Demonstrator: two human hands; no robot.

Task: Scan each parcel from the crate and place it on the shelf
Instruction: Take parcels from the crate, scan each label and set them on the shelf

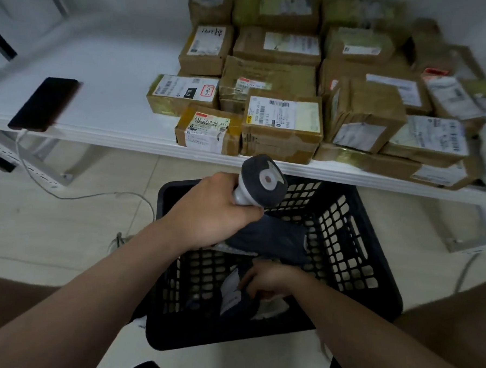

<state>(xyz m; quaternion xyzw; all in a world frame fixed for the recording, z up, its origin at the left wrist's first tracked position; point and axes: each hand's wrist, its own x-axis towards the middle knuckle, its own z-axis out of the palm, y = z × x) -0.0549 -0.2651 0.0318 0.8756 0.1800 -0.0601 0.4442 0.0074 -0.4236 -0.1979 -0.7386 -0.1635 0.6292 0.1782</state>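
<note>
The left hand (209,211) hovers over the black crate (348,234) on the floor, fingers wrapped tight around the handle of a scanner (264,182). Down inside the crate the right hand (269,279) has its fingers curled onto a dark parcel (233,297) with a white label. Behind, the white shelf (113,86) carries a crowd of cardboard boxes (281,122) on its right side, and a phone (44,104) lies at its left edge.
</note>
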